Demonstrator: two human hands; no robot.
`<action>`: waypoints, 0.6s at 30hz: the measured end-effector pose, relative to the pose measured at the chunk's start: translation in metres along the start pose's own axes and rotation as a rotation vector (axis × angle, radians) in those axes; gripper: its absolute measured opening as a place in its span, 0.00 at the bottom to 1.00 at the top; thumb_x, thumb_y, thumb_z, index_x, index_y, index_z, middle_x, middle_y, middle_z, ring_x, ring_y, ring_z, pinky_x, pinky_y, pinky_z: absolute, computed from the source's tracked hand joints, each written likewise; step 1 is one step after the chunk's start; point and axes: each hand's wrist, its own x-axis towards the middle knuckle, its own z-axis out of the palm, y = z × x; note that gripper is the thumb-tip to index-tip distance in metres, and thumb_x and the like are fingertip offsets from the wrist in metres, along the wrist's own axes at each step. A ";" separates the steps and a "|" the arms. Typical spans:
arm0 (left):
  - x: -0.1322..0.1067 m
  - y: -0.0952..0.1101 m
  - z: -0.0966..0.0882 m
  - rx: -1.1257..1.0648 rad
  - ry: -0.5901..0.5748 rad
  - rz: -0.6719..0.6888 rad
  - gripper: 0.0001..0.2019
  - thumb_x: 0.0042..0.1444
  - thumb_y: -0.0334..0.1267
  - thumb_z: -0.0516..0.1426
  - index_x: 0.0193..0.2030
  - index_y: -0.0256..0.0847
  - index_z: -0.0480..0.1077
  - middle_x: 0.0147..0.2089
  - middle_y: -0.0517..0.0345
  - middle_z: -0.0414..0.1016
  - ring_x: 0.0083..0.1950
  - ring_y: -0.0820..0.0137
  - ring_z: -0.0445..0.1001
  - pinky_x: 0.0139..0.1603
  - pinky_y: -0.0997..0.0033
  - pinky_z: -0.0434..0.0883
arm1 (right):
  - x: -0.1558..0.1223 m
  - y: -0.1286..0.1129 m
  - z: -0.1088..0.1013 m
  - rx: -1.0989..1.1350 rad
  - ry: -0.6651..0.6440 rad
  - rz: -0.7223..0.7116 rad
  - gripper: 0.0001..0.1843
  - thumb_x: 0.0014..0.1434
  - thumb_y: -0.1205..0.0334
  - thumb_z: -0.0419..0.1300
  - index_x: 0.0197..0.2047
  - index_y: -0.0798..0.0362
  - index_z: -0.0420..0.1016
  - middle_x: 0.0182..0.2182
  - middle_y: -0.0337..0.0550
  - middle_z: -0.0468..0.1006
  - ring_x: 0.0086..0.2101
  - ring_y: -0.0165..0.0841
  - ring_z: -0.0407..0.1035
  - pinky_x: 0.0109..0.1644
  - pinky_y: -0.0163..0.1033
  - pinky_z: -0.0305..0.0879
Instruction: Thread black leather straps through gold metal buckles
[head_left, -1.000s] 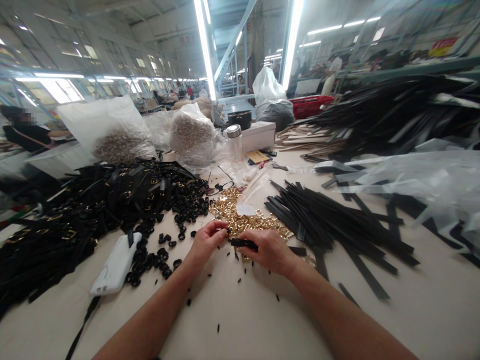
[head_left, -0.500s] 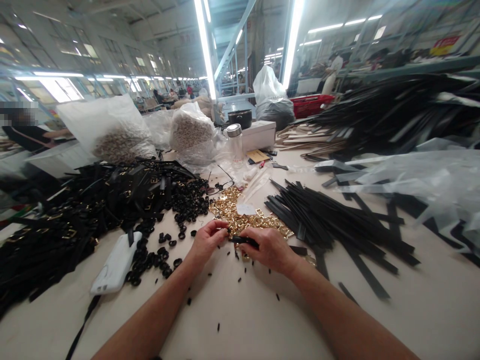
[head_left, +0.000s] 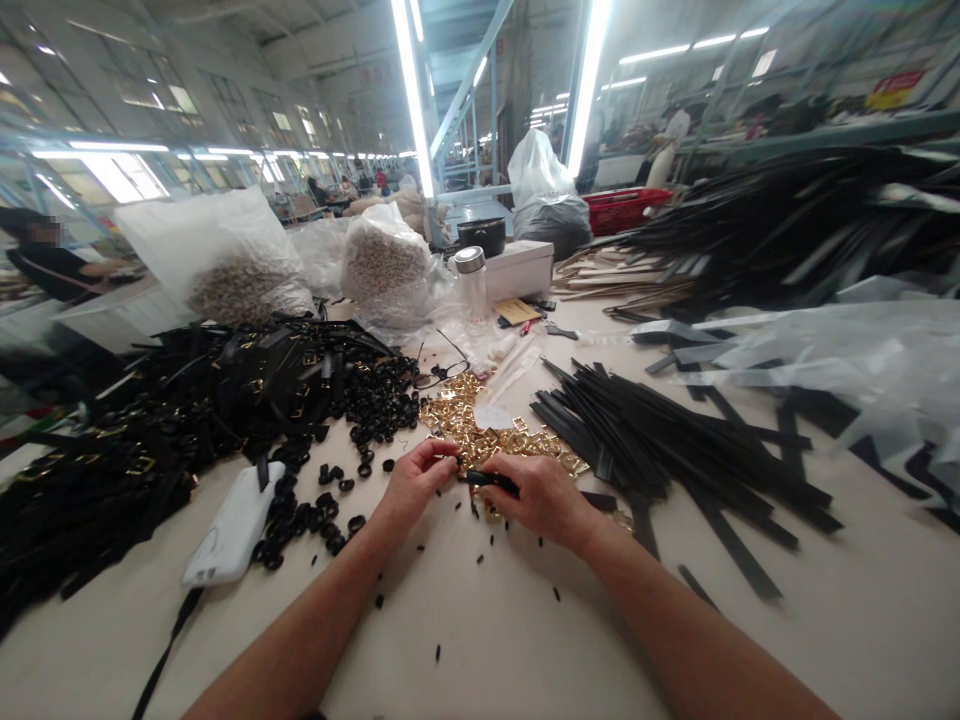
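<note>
My left hand [head_left: 420,482] is closed in a pinch at the near edge of a heap of gold buckles [head_left: 469,415]. Something small and dark shows at its fingertips, too small to name. Just beside it, my right hand [head_left: 541,495] is wrapped round a slim black tool [head_left: 484,479], whose tip points left at the left fingertips. The tool's kind is hidden by the fingers. Small black scraps [head_left: 480,558] are scattered on the table below both hands. To the left lie black loops [head_left: 375,400], and to the right a pile of flat black strips [head_left: 622,430].
Black straps with gold buckles [head_left: 247,375] are heaped at left, near a white corded device [head_left: 236,525]. Behind the heap of buckles are eyeglasses [head_left: 444,372], a glass bottle [head_left: 471,295] and filled plastic bags [head_left: 382,265]. Clear plastic sheeting [head_left: 847,340] lies at right. A co-worker [head_left: 52,260] is at far left.
Both hands stay almost in place, with the black tool still in the right one. The view has shifted very slightly. At far left, the co-worker's head and arm have moved a little.
</note>
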 end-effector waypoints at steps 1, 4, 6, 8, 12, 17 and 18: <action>0.000 0.000 0.000 0.006 0.000 -0.001 0.14 0.48 0.42 0.63 0.40 0.37 0.74 0.35 0.55 0.77 0.34 0.70 0.74 0.34 0.73 0.69 | 0.000 0.000 0.000 0.006 0.000 -0.001 0.04 0.59 0.60 0.61 0.39 0.48 0.74 0.31 0.37 0.79 0.30 0.31 0.72 0.33 0.32 0.56; 0.000 -0.001 0.000 0.020 0.000 -0.008 0.14 0.48 0.43 0.63 0.40 0.37 0.74 0.35 0.55 0.77 0.33 0.70 0.74 0.32 0.74 0.68 | 0.001 0.001 -0.001 0.007 0.014 -0.001 0.05 0.59 0.62 0.61 0.40 0.48 0.75 0.31 0.37 0.79 0.31 0.31 0.72 0.33 0.32 0.57; 0.000 -0.001 -0.001 0.015 -0.001 -0.016 0.15 0.47 0.43 0.63 0.40 0.37 0.74 0.34 0.55 0.78 0.32 0.70 0.74 0.31 0.74 0.68 | 0.001 0.001 -0.002 0.001 0.026 0.001 0.05 0.59 0.62 0.61 0.40 0.48 0.75 0.31 0.37 0.79 0.31 0.31 0.72 0.33 0.32 0.57; 0.001 -0.001 -0.001 0.010 0.000 -0.022 0.15 0.47 0.43 0.64 0.40 0.38 0.74 0.34 0.55 0.78 0.32 0.70 0.74 0.30 0.74 0.68 | 0.001 0.002 -0.002 -0.010 0.030 0.003 0.04 0.59 0.63 0.61 0.39 0.48 0.75 0.31 0.37 0.79 0.31 0.31 0.72 0.33 0.32 0.57; 0.001 -0.002 -0.001 0.015 -0.001 -0.021 0.14 0.47 0.43 0.63 0.40 0.38 0.74 0.34 0.55 0.78 0.33 0.70 0.74 0.30 0.74 0.68 | 0.002 0.002 -0.003 -0.019 0.026 -0.002 0.03 0.60 0.63 0.61 0.38 0.48 0.76 0.30 0.37 0.79 0.31 0.31 0.71 0.33 0.32 0.57; -0.001 -0.002 -0.001 0.089 -0.012 0.052 0.12 0.51 0.42 0.62 0.40 0.39 0.74 0.35 0.55 0.77 0.32 0.70 0.74 0.30 0.74 0.68 | 0.001 0.003 -0.003 0.005 0.045 0.003 0.03 0.60 0.63 0.61 0.38 0.48 0.76 0.31 0.36 0.79 0.31 0.31 0.72 0.34 0.32 0.57; -0.003 -0.002 0.000 0.132 -0.014 0.101 0.11 0.52 0.41 0.61 0.40 0.39 0.74 0.35 0.55 0.77 0.33 0.70 0.74 0.31 0.74 0.68 | 0.001 0.003 -0.003 0.012 0.048 0.004 0.03 0.60 0.63 0.61 0.38 0.48 0.76 0.31 0.36 0.79 0.31 0.31 0.72 0.34 0.32 0.57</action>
